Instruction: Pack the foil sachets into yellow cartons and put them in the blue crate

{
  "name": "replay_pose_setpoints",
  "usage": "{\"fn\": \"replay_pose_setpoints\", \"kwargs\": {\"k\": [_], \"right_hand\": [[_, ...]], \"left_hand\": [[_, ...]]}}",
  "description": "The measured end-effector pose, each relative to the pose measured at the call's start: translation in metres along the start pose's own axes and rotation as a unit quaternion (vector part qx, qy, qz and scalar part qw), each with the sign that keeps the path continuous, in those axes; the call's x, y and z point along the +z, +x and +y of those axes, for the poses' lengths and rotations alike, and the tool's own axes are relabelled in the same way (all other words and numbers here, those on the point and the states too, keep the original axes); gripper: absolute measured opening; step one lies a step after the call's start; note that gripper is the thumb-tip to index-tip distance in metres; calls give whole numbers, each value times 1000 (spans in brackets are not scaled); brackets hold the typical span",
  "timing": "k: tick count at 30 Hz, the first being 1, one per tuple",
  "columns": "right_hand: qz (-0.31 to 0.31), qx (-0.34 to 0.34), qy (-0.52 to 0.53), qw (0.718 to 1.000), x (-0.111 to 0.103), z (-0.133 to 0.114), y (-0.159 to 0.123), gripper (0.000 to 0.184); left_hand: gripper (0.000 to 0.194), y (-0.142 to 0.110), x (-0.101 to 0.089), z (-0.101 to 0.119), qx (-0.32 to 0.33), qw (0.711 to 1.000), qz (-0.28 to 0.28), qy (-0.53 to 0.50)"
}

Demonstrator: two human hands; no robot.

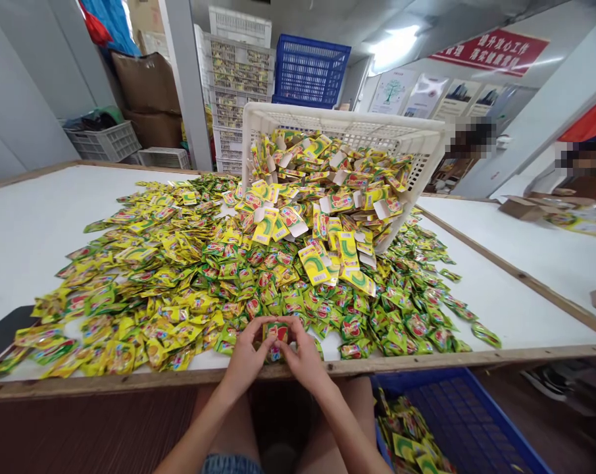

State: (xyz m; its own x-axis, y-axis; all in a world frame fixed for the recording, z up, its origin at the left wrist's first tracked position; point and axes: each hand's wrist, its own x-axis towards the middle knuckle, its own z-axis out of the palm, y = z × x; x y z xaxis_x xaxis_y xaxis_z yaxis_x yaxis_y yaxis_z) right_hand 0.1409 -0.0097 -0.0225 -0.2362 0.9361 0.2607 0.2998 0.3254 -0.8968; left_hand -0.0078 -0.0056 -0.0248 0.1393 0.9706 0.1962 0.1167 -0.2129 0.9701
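Grip: left hand (246, 349) and right hand (302, 352) both pinching one small packet (281, 329), thumbs on the near face, fingers curled around the far side and top. Thumb tips near each other on the packet. Packet is green with red print, at the near edge of the table, roughly centred in front of the person. Can't tell whether it's a sachet or a carton; fingers cover too much.

Rest, big to small:

White table (22, 230), wood strip (357, 365) along the near edge, forearms reaching up over it from below.

Stack of white crates (241, 66) behind the table, left of centre, yellow contents visible through the slats.

Sachet heap (145, 289) spread over the middle of the table: mostly yellow on the left, mostly green with red print in the centre and right. Hands sit at its near side, sachets just beyond the fingers.

White basket (345, 117) on the table behind the hands, tilted, mouth toward the person. Small cartons fill it and spill over its lip onto the heap.

Lower blue crate (500, 428) below the table edge, right of the legs, yellow-green packs in its left part.

Rear blue crate (312, 69) beside the white stack.

Dark flat slab (6, 332) at the left table edge, sachets overlapping its right side.

Yellow carton (314, 264), flap raised, lying on the heap in front of the basket.

Lone green sachet (485, 334) at the heap's right fringe.
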Motion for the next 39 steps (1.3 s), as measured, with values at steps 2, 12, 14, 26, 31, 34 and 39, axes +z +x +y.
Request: {"fn": "replay_pose_setpoints", "kwargs": {"k": [2, 12, 14, 26, 31, 34, 39], "right_hand": [[12, -13, -11, 1000, 3, -6, -2, 35], [116, 80, -384, 912, -162, -12, -112, 35], [155, 116, -497, 846, -185, -5, -123, 36], [251, 10, -436, 864, -86, 9, 79, 51], [250, -27, -428, 868, -72, 10, 89, 47], [179, -80, -268, 943, -56, -14, 58, 48], [-169, -12, 26, 985, -22, -45, 16, 28]], "left_hand": [[39, -3, 2, 2, 11, 1000, 7, -8], [42, 0, -2, 5, 12, 996, 43, -80], [40, 0, 1, 5, 14, 996, 46, -69], [26, -10, -2, 8, 24, 996, 73, -43], [28, -9, -1, 4, 11, 990, 89, -106], [48, -4, -2, 3, 13, 977, 91, -190], [49, 1, -10, 5, -80, 936, 22, -341]]}}
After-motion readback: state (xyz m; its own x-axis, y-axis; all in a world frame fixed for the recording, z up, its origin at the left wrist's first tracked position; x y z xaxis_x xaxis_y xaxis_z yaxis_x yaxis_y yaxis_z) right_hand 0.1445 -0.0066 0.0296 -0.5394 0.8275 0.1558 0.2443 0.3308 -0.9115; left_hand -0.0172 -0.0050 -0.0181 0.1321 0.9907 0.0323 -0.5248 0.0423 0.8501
